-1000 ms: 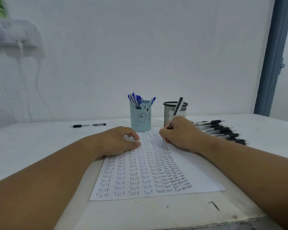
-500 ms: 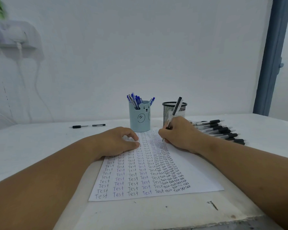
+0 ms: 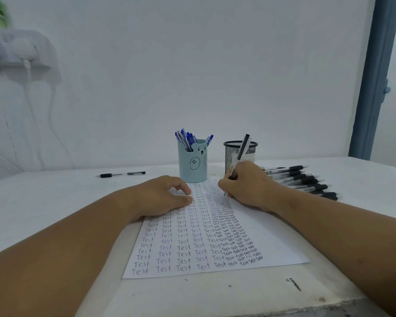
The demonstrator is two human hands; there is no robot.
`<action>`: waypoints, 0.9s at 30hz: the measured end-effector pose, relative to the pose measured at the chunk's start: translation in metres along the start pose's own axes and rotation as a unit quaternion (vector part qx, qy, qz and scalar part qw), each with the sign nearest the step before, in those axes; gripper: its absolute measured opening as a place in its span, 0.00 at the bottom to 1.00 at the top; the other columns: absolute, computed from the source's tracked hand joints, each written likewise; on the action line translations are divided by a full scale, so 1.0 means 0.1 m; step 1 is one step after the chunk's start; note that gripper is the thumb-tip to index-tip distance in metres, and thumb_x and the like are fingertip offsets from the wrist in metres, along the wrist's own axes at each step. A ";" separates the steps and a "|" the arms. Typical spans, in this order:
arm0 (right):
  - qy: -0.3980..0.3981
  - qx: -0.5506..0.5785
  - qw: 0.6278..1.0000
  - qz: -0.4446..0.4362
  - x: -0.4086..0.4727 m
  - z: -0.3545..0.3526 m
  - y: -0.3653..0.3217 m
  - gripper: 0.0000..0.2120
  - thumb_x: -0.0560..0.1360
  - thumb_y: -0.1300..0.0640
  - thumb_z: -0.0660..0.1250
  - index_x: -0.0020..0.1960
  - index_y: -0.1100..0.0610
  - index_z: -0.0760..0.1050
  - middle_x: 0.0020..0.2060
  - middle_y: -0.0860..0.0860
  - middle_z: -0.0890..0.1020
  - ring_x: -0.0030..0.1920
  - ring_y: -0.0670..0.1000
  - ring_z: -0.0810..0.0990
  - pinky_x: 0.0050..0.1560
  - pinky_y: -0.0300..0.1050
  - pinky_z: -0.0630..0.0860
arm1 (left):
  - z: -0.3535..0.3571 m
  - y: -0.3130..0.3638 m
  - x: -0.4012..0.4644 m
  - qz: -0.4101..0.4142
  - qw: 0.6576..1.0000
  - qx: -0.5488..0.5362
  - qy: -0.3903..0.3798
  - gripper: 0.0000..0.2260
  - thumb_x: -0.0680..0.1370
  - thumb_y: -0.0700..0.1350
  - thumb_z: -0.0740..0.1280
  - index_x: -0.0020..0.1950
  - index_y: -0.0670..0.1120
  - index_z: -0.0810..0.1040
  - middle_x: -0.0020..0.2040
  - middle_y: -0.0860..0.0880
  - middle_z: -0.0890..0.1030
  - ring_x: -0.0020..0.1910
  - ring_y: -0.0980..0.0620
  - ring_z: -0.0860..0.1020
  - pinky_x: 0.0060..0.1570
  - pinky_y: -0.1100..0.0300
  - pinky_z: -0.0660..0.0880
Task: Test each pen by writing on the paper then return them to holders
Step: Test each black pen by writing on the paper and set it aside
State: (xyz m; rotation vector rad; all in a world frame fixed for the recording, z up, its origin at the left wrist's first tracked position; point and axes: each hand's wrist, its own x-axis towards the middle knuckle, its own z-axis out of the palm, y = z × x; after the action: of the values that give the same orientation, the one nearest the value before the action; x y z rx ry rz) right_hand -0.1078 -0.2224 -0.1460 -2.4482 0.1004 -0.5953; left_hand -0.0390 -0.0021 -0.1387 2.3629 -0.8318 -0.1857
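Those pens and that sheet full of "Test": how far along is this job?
Done: the white paper is nearly covered in "Test", and the light blue bear-face holder holds blue pens. In hand: the right hand writes with a black-capped pen; the left hand steadies the sheet. Left: a pile of black-capped pens awaits; the black mesh holder looks empty.

White paper (image 3: 272, 243) flat on table, covered in columns of handwritten "Test". Black pen (image 3: 239, 156) tilted, tip down on paper's far part. Light blue bear-face holder (image 3: 192, 164) upright just beyond paper, full of blue pens (image 3: 188, 138). Black mesh holder (image 3: 230, 156) upright beside it. Row of black pens (image 3: 306, 179) lying right of paper; one black pen (image 3: 121, 174) lying apart, far left.
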 end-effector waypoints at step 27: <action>-0.009 -0.018 1.000 0.007 -0.02 -0.01 -0.03 0.13 0.74 0.57 0.68 0.32 0.57 0.70 0.27 0.53 0.67 0.29 0.50 0.63 0.32 0.42 0.61 | 0.00 0.01 0.01 -0.003 1.000 -0.007 -0.002 0.11 0.78 0.57 0.69 0.60 0.59 0.78 0.51 0.65 0.68 0.54 0.61 0.71 0.49 0.67 0.65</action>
State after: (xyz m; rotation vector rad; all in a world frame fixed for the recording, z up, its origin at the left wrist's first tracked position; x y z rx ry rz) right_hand -0.1106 -0.2202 -0.1441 -2.4843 0.1205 -0.5699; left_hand -0.0391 -0.0032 -0.1377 2.3520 -0.8238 -0.1986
